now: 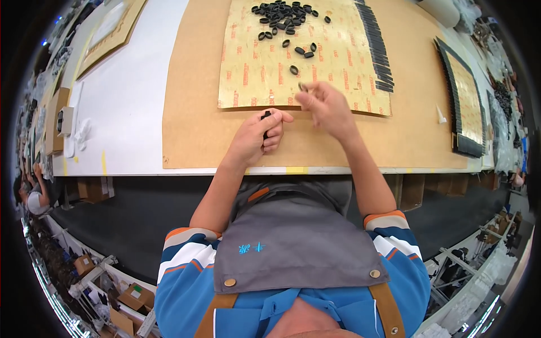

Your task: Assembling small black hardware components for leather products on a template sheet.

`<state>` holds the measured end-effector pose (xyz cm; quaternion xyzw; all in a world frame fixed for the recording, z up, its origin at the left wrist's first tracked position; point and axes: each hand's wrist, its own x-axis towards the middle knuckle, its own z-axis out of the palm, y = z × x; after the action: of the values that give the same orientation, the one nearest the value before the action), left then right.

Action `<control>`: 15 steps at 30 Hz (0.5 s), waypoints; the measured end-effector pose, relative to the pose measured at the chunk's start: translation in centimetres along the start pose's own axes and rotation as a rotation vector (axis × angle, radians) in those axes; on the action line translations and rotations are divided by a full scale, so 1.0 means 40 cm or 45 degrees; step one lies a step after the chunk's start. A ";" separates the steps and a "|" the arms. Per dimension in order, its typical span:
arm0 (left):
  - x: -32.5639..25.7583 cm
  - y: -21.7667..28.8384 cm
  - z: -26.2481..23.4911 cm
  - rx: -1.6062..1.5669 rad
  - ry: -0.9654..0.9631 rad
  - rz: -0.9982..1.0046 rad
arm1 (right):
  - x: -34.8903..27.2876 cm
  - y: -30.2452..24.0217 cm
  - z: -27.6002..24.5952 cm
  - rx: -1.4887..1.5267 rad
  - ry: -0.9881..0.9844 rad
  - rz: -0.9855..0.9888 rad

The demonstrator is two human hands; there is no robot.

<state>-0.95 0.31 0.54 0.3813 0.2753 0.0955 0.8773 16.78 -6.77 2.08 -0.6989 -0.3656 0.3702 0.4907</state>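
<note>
My left hand (pixel 252 138) is closed around a small black strip (pixel 266 116), which sticks out above and below the fingers. My right hand (pixel 329 108) is over the lower edge of the printed yellowish sheet (pixel 248 84), its thumb and fingers pinched and a little blurred. At its fingertips shows a small black loop (pixel 303 87). One loose black loop (pixel 294 70) lies just beyond that hand. Farther back, a heap of similar black loops (pixel 282 16) rests on the sheet, with several scattered in front of it.
A column of flat black strips (pixel 378 48) lines the sheet's right edge. Farther right lies a second board (pixel 465 96) edged with black strips. A small box (pixel 58 121) and a framed panel (pixel 110 36) are at the left. The table's front edge (pixel 315 170) runs below my hands.
</note>
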 end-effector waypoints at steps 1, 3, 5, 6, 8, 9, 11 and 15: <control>-0.006 -0.007 -0.003 -0.154 0.036 0.083 | 0.011 -0.021 -0.005 -0.067 0.096 -0.072; -0.006 -0.024 -0.017 -0.261 -0.094 0.177 | -0.017 -0.048 -0.019 -0.091 0.040 -0.064; -0.012 -0.041 0.016 -0.395 0.086 0.428 | -0.065 -0.044 0.000 -0.117 -0.022 -0.050; -0.009 -0.058 -0.005 -0.435 -0.033 0.496 | -0.100 -0.043 0.021 -0.088 -0.150 0.000; -0.003 -0.061 0.012 -0.457 0.006 0.508 | -0.134 -0.029 0.059 0.005 -0.276 0.109; 0.003 -0.057 0.020 -0.468 0.027 0.523 | -0.131 -0.021 0.074 0.004 -0.275 0.111; 0.011 -0.064 0.021 -0.427 0.021 0.524 | -0.125 0.001 0.094 0.081 -0.264 0.017; 0.027 -0.052 0.015 -0.390 -0.082 0.467 | -0.102 -0.013 0.103 0.043 -0.248 0.132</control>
<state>0.18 -1.08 -1.07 0.2901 0.1557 0.2818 0.9012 11.22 -8.48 2.22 -0.6693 -0.3686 0.4672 0.4449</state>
